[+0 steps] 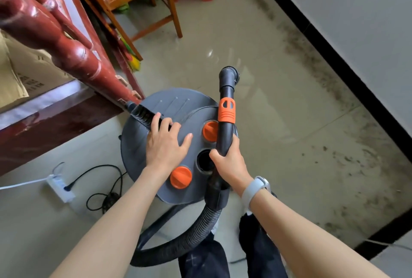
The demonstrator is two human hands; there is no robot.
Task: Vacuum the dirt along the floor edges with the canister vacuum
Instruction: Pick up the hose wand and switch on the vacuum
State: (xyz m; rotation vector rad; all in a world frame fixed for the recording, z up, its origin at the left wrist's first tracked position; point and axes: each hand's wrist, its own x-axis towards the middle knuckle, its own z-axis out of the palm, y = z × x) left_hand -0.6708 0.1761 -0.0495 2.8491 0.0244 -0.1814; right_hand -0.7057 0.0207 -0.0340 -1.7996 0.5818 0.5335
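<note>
1. Plainly, nothing looks cleaned yet; I see the dirt [312, 59] lying thick along the wall edge, right of the canister vacuum [156, 121].
2. My right hand [227, 161] is curled around the wand [225, 126]; my left hand [165, 141] grips the handle [142, 115], thumb splayed on the lid.
3. One lid port [204, 159] gapes dark, contents unseen; I'd judge all edges remain.

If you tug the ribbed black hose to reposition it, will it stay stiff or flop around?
The ribbed hose already lies in a loose curve on the floor, so it is probably floppy and will sag. The rigid wand in the right hand likely stays straight. A hard tug may drag the canister vacuum.
</note>
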